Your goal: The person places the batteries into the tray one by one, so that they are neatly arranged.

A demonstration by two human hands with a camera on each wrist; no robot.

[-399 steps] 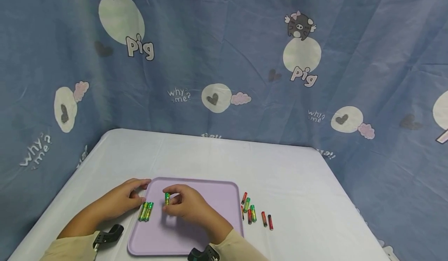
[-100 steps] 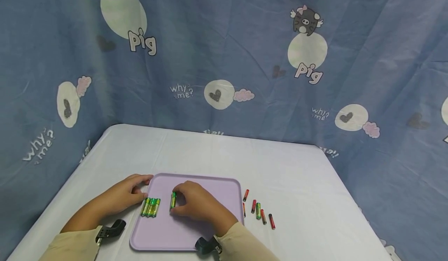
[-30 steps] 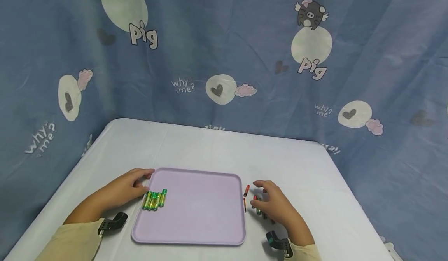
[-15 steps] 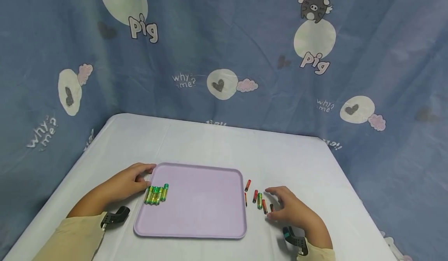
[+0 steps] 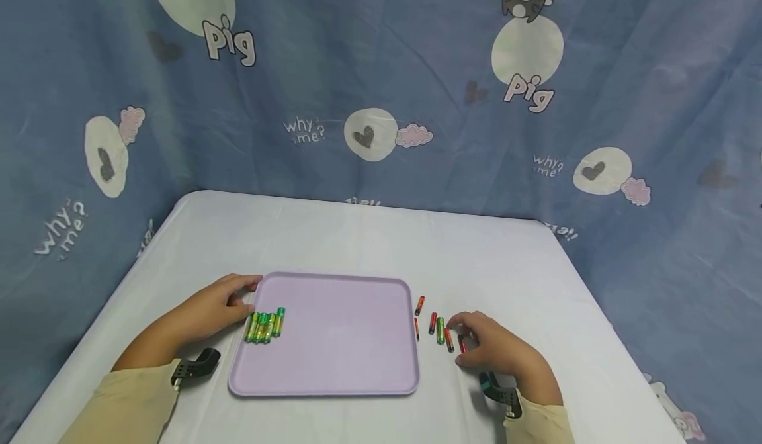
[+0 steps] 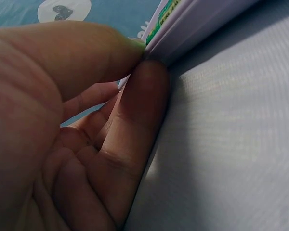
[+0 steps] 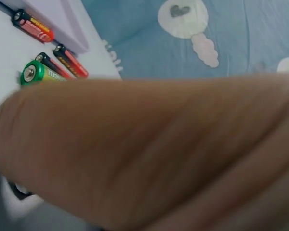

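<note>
My left hand (image 5: pixel 218 308) grips the left rim of a lilac tray (image 5: pixel 339 338); its thumb and a finger meet at the rim in the left wrist view. Several green-and-gold batteries (image 5: pixel 264 327) lie side by side along that side of the tray, the rightmost slightly farther back. My right hand (image 5: pixel 491 343) is low over the table right of the tray, with thumb and forefinger spread about a red-and-black battery (image 5: pixel 462 344). In the right wrist view the hand hides most of this battery; only a dark end (image 7: pixel 20 190) shows.
Beside the tray's right edge lie several thin red batteries (image 5: pixel 420 305) and one green battery (image 5: pixel 440 330). The white-covered table (image 5: pixel 381 239) ends at a blue printed curtain (image 5: pixel 297 67) behind. A black wrist device (image 5: pixel 198 363) sits on each arm.
Over the earlier frames, more green batteries have joined the tray's row. My right hand has gone from the tray to the rightmost red battery, fingers drawing closer. The left hand stays at the rim.
</note>
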